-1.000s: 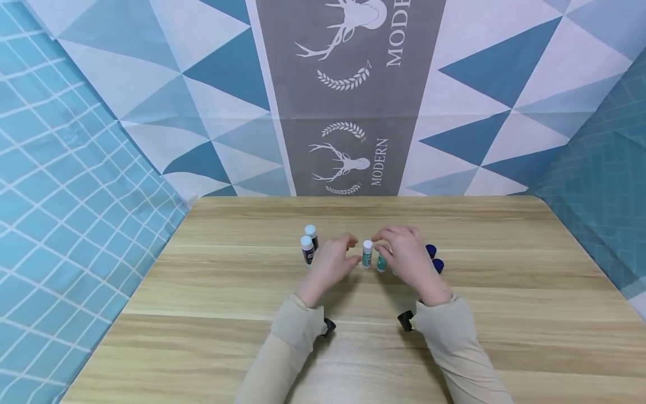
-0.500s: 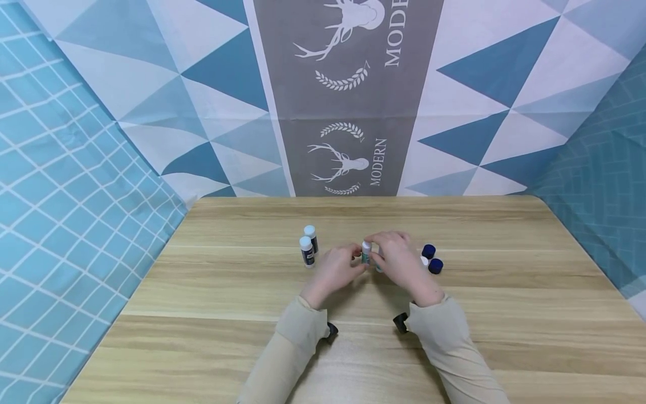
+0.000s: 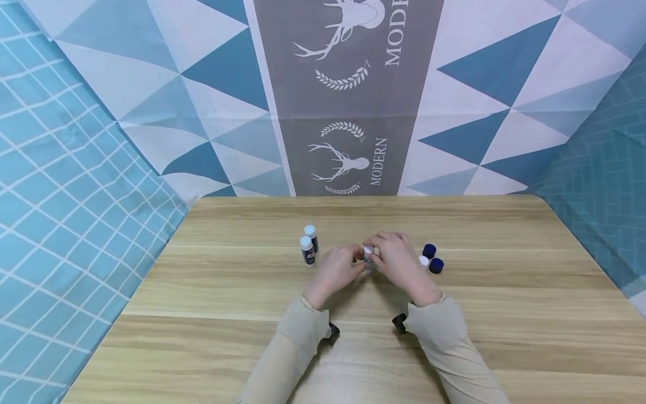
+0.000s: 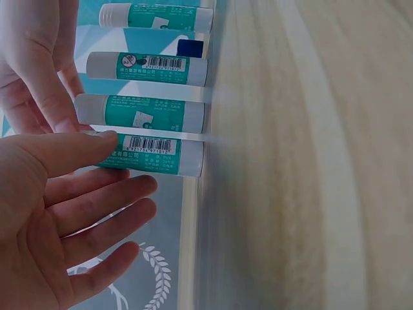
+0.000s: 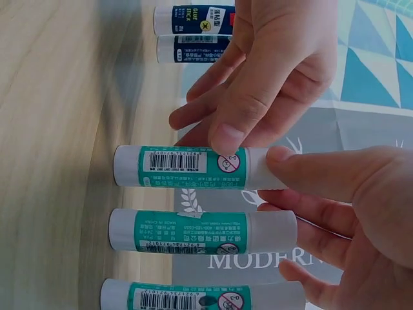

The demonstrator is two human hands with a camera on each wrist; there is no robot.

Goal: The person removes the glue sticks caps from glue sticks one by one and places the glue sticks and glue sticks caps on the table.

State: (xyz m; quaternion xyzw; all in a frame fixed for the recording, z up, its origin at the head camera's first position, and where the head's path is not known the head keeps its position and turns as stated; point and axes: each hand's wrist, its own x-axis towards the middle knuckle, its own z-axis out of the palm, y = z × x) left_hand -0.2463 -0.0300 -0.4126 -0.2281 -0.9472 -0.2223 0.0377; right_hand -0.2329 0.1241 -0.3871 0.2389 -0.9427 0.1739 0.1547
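My left hand [image 3: 337, 270] pinches the body of a green glue stick [image 4: 161, 155] between thumb and fingers; its other fingers are spread. The stick stands upright on the table. At its white cap [image 5: 261, 169] my right hand [image 3: 400, 261] grips with the thumb [image 5: 310, 169] on the near side and fingers behind, partly hidden. Beside this stick stand more green glue sticks with white ends, among them a neighbouring glue stick [image 5: 200, 230] and a farther glue stick [image 4: 158, 17] with a ridged end. In the head view the hands mostly cover this row.
Two dark blue glue sticks with white caps, a front one [image 3: 307, 252] and a rear one [image 3: 310, 238], stand left of my hands. Right of them lie two dark blue caps, a rear cap [image 3: 429, 251] and a front cap [image 3: 436, 265], beside a small white-topped piece [image 3: 424, 261].
My right hand has moved left and taken hold of the glue stick's cap. My left hand has moved slightly right and now pinches the stick's body; earlier it was apart from it.
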